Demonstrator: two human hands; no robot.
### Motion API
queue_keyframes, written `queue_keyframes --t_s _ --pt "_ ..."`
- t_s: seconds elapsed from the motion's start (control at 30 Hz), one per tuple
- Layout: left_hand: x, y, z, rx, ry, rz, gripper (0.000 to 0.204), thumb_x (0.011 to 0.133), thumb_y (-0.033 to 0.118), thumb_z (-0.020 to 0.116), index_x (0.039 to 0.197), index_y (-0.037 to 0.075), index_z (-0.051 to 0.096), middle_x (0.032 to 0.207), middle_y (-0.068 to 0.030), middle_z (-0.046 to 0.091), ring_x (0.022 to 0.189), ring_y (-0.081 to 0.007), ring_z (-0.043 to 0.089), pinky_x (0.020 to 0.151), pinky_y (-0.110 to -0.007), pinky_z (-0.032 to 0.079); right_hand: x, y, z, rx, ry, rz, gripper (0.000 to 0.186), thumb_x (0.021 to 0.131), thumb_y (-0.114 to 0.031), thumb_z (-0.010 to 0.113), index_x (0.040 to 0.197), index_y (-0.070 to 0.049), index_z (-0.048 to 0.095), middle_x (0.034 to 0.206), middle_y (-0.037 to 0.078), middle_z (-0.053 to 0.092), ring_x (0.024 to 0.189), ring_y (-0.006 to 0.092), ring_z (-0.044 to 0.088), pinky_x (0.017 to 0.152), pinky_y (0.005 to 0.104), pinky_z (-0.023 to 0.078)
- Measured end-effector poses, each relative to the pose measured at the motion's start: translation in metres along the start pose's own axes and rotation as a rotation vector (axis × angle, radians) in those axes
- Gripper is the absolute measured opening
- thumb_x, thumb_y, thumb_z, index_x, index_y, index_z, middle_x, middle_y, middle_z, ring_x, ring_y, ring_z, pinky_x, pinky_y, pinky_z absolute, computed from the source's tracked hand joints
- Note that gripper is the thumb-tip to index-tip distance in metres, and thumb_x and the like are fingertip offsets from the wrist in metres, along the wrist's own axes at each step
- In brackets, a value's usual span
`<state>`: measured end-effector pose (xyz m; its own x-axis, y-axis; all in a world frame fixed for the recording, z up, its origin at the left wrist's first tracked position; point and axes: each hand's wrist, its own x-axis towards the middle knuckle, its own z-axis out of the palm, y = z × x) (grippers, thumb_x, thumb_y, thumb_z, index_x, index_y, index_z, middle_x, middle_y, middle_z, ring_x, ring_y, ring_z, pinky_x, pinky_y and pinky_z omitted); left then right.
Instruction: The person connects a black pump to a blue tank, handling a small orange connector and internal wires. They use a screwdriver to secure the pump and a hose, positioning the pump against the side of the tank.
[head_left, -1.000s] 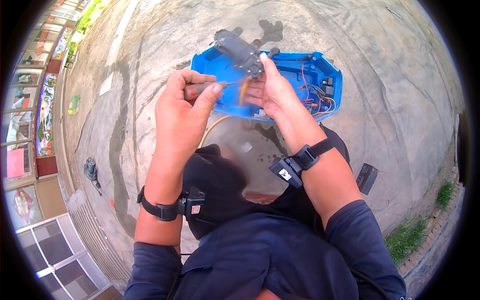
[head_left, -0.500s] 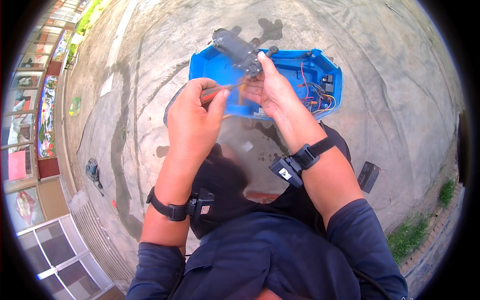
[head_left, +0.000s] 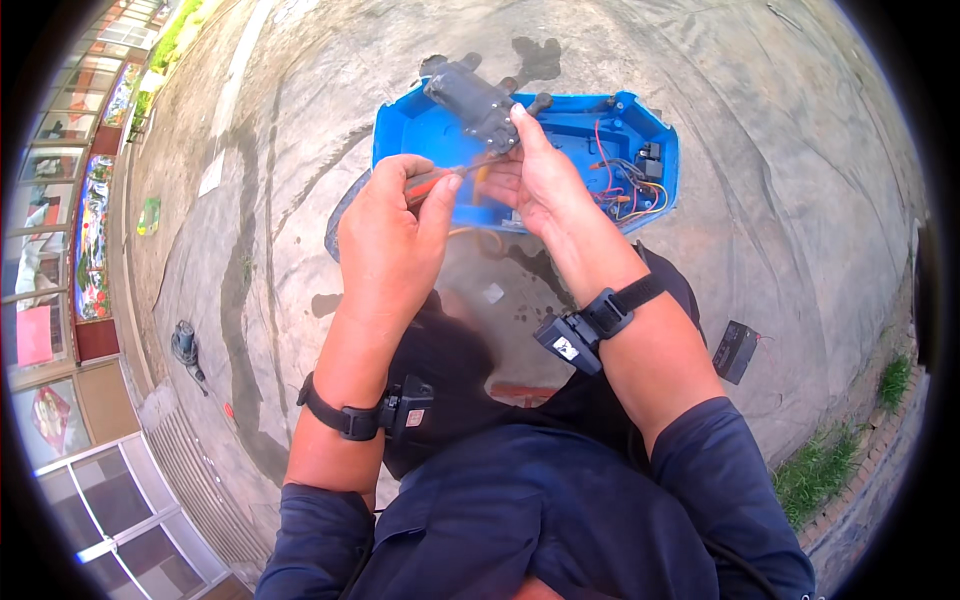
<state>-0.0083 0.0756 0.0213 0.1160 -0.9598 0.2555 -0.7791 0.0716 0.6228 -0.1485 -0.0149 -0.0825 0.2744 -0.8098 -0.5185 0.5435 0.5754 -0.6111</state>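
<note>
My left hand (head_left: 392,225) is closed around the orange-red handle of a screwdriver (head_left: 424,187). Its thin shaft points right, toward the lower end of a black motor pump (head_left: 474,104). That pump is tilted in my right hand (head_left: 548,185), thumb on its near end and fingers curled beneath. Whether the screwdriver's tip touches the pump is too blurred to tell. Beneath both hands lies an open blue plastic housing (head_left: 400,150), partly covered by them. Red, yellow and grey wires (head_left: 628,185) sit in its right end, beside a small black component (head_left: 650,158).
A dark panel (head_left: 340,215) shows left of the housing. On the concrete ground lie a black box-shaped battery (head_left: 736,350) at right and a grey tool-like object (head_left: 184,345) at left. Grass (head_left: 820,470) edges the lower right; windowed building fronts (head_left: 60,250) line the left.
Both hands keep the same hold, with the screwdriver still aimed at the pump. The blue housing appears shifted very slightly left in view.
</note>
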Motion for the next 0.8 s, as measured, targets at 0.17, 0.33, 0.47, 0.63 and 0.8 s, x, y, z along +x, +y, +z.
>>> queue_keyframes --t_s 0.17,0.33,0.47,0.63,0.8 --pt "-0.002 0.001 0.000 0.032 -0.018 0.007 0.023 0.096 0.018 0.077 0.106 0.000 0.067 0.092 -0.0114 0.078 0.080 -0.0140 0.072 0.072 -0.029 0.056 -0.002 0.001 0.002 0.002 0.009 0.003 0.070 0.101 -0.061 0.056 0.130 0.003 0.061 0.121 0.020 0.067 0.111 0.0333 0.066 0.098 0.0485 0.053" --pt "-0.002 0.002 -0.002 0.154 -0.010 0.076 0.023 0.096 0.022 0.076 0.106 0.002 0.068 0.091 -0.0142 0.077 0.079 -0.0212 0.074 0.071 -0.033 0.056 0.000 0.002 0.001 0.010 0.001 -0.002 0.068 0.101 -0.060 0.056 0.128 0.002 0.062 0.117 0.019 0.068 0.105 0.0320 0.068 0.096 0.0476 0.054" --pt "0.004 0.001 -0.005 0.249 -0.054 0.188 0.024 0.091 0.023 0.077 0.104 0.006 0.065 0.089 -0.0142 0.075 0.080 -0.0341 0.074 0.067 -0.042 0.057 0.000 0.004 0.004 0.023 0.016 -0.007 0.065 0.101 -0.058 0.059 0.124 0.003 0.063 0.111 0.020 0.069 0.101 0.0313 0.069 0.092 0.0463 0.056" --pt "0.011 0.002 -0.006 0.302 -0.049 0.396 0.019 0.088 0.019 0.077 0.100 0.009 0.066 0.086 -0.0110 0.071 0.075 -0.0335 0.071 0.063 -0.042 0.055 0.006 0.007 0.000 0.026 0.020 0.001 0.065 0.100 -0.057 0.061 0.122 0.004 0.063 0.109 0.020 0.069 0.099 0.0311 0.070 0.088 0.0450 0.057" --pt "0.011 0.004 -0.014 0.354 -0.134 0.443 0.016 0.089 0.012 0.076 0.103 0.009 0.068 0.090 -0.0109 0.072 0.078 -0.0315 0.072 0.066 -0.040 0.055 -0.001 0.004 0.005 -0.021 0.033 0.011 0.067 0.099 -0.059 0.061 0.120 0.005 0.063 0.108 0.020 0.069 0.097 0.0308 0.070 0.086 0.0442 0.058"
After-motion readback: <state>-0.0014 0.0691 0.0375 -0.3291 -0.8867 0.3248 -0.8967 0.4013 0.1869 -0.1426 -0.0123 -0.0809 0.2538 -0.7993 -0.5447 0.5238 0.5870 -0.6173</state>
